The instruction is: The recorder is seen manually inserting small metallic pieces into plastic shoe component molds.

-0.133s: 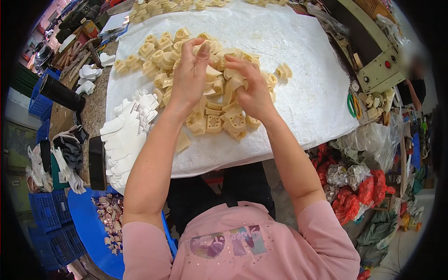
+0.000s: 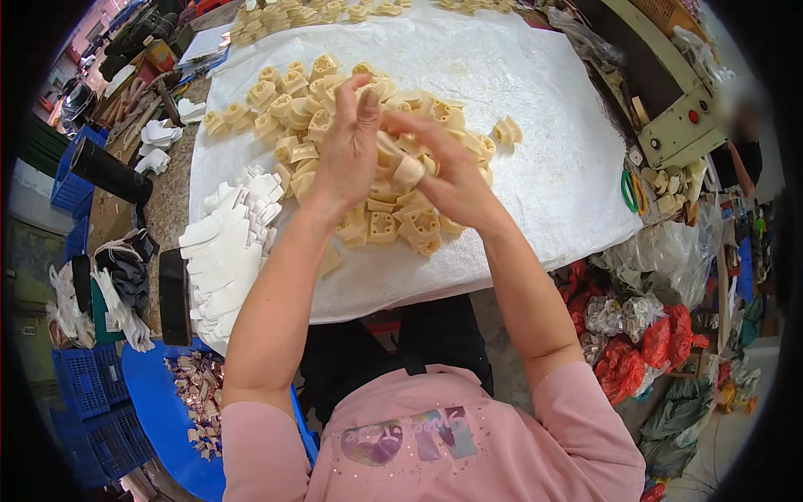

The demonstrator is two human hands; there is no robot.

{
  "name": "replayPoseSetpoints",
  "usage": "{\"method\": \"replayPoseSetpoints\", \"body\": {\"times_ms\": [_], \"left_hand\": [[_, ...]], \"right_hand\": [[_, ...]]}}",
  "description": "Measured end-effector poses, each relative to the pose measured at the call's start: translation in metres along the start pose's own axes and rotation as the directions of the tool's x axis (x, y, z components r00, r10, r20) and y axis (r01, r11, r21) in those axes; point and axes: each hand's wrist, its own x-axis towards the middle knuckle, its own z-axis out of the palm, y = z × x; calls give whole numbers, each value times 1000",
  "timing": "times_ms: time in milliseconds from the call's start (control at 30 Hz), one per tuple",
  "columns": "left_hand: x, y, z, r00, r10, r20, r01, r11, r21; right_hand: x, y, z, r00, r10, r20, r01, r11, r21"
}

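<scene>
A heap of cream-coloured moulded pieces [image 2: 288, 113] lies in front of me, with round holes showing in several of them. Over its middle my right hand [image 2: 452, 171] is closed round one cream moulded piece [image 2: 407, 171], thumb below and fingers above. My left hand [image 2: 347, 155] stands upright close beside that piece, thumb and forefinger stretched and apart. Its palm faces the right hand, and its other fingers are mostly hidden. Left of my left forearm lies a stack of flat white pieces [image 2: 222, 259].
A white sheet [image 2: 560, 167] covers the table. A dark phone [image 2: 174, 293] and a black cylinder [image 2: 113, 167] are on the left. A blue tub [image 2: 146, 393] holds small scraps. At right stand a machine with buttons [image 2: 682, 125], rubber bands [image 2: 629, 191] and red plastic bags [image 2: 623, 368].
My right hand has moved left toward my left hand, lifting a cream moulded piece off the heap. My left hand has shifted only slightly.
</scene>
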Motion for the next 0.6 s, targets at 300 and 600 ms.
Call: {"method": "replayPoseSetpoints", "body": {"times_ms": [300, 600], "left_hand": [[-2, 22, 10, 992, -90, 88, 108, 969, -223], [-7, 3, 3, 867, 487, 105, -488, 785, 383]], "right_hand": [[8, 3, -8, 888, 460, -6, -334, 654, 679], [16, -15, 2, 845, 534, -32, -407, 680, 609]]}}
